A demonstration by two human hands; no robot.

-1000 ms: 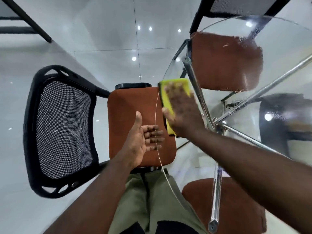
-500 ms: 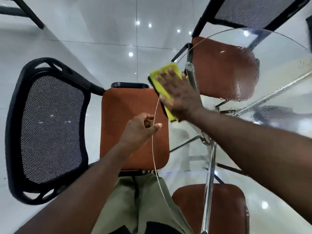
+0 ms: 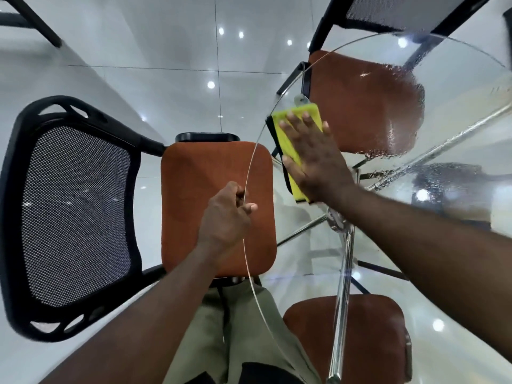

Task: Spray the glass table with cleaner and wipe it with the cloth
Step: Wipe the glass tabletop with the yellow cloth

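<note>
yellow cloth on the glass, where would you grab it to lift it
Probably pinch the left long edge of the yellow cloth, coming from the glass table rim. It lies flat, and the right hand presses over the rest, leaving that edge bare.

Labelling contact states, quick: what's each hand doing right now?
Left hand: curled, gripping the rim of the round clear glass table.
Right hand: open, flat, pressing the yellow rectangular cloth onto it.
</note>
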